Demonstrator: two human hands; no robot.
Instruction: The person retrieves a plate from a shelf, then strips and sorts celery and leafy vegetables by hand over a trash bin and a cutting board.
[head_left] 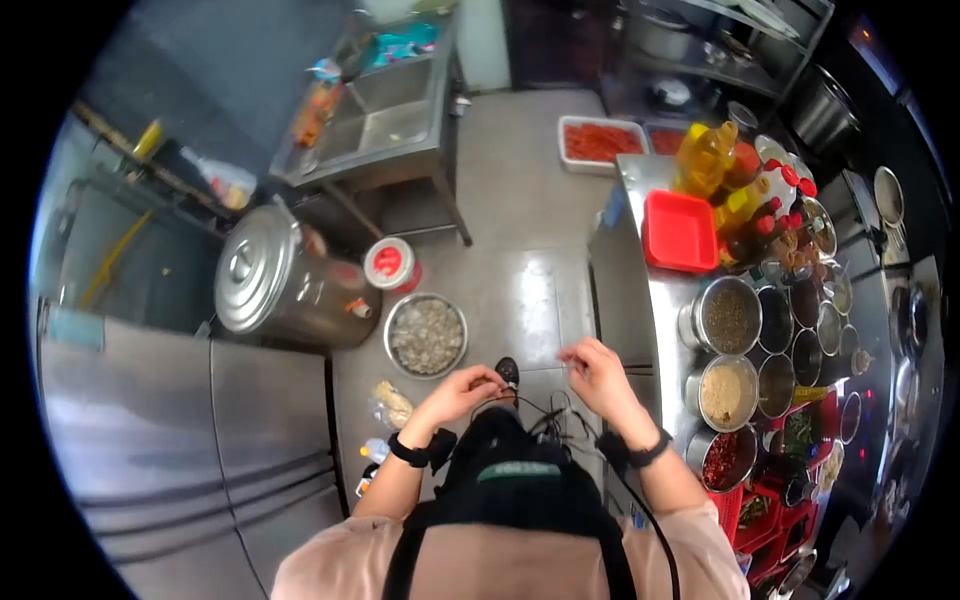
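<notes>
Round metal bowl [426,374] on floor [520,170], pale lumps [428,338] inside, white-and-red bucket [391,264] just beyond bowl. Left hand [462,392] right of and nearer than bowl, fingers part-curled, can't tell if holding anything; right hand [599,380] farther right of bowl, fingers loosely bent, grip also unclear

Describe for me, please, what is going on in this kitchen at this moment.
A person in a dark apron has both hands in front, and I can make out nothing held in either. In this view, the left hand appears near a metal bowl of pale pieces, which stands on the floor. The right hand is beside the counter, touching nothing on it. The counter bears a red tray, bottles and several metal containers with food in them.
</notes>
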